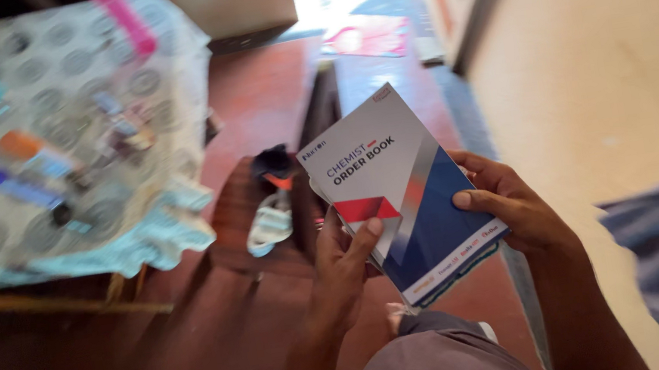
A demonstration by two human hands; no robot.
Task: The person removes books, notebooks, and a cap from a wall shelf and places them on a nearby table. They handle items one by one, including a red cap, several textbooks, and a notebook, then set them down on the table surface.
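Red polished floor (197, 344) fills the background, with a patterned cloth-covered table (72, 206) at left. A white, blue and red paperback booklet (400, 192) is gripped closed above the lap: left hand (346, 265) at its lower edge, right hand (515, 205) at its right edge. No page is opened yet.

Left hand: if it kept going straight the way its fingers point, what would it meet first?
The left hand points up and right, thumb already on the booklet both hands hold. Beyond that, probably the right hand, though depth is unclear.
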